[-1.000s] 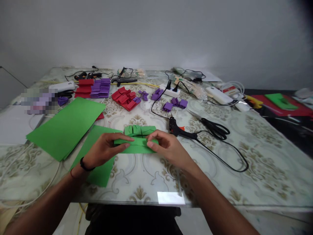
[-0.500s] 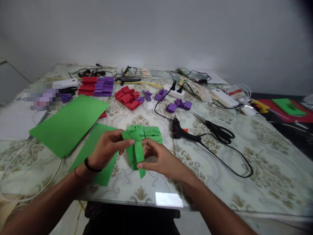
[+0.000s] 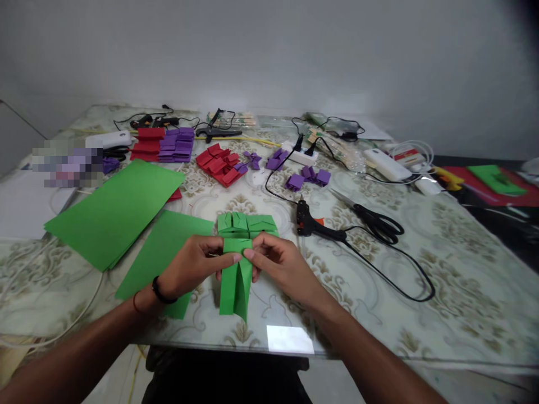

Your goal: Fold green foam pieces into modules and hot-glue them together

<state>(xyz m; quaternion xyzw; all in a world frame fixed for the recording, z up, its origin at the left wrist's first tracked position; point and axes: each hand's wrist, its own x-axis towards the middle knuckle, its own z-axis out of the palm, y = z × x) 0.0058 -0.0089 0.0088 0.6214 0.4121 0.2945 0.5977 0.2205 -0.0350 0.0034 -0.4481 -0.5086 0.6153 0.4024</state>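
A folded strip of green paper stands lengthwise toward me on the glass-topped table. My left hand pinches its top end from the left. My right hand pinches the same end from the right, fingertips nearly meeting. Just behind the hands lie folded green paper pieces. A green sheet lies under my left wrist.
A stack of green sheets lies to the left. A black glue gun with its cord and black scissors lie to the right. Red folded pieces and purple folded pieces sit further back, with chargers and cables.
The green strip lay crosswise under both hands; it was lifted and turned, and now points toward me with both hands pinching its far end.
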